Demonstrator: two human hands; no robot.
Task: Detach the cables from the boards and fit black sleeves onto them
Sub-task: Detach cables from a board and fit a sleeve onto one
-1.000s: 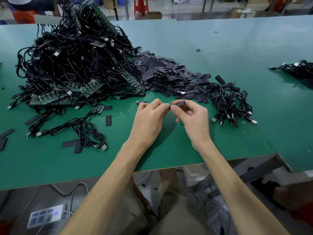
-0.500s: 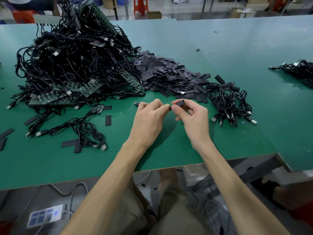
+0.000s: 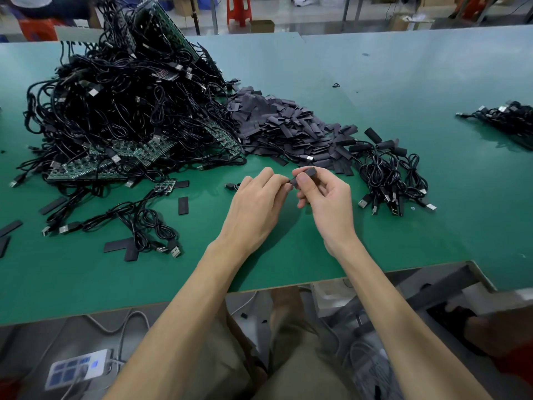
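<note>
Green table (image 3: pixel 403 232): left hand (image 3: pixel 256 206), right hand (image 3: pixel 327 200) pinch one sleeve (image 3: pixel 305 172).

Electronics assembly shop floor. Long green counter (image 3: pixel 375 82) with a big heap of black cables (image 3: pixel 121 105) tangled with green boards (image 3: pixel 86 168) at 10 o'clock and a pile of black sleeves (image 3: pixel 282 125) at 12. Red stool (image 3: pixel 238 8) and cardboard box (image 3: pixel 262 26) on the floor behind. Power strip (image 3: pixel 78 368) underfoot at 7.

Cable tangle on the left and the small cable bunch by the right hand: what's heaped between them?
A heap of flat black sleeves lies between the tangle and the bunch, shown in the head view.
</note>
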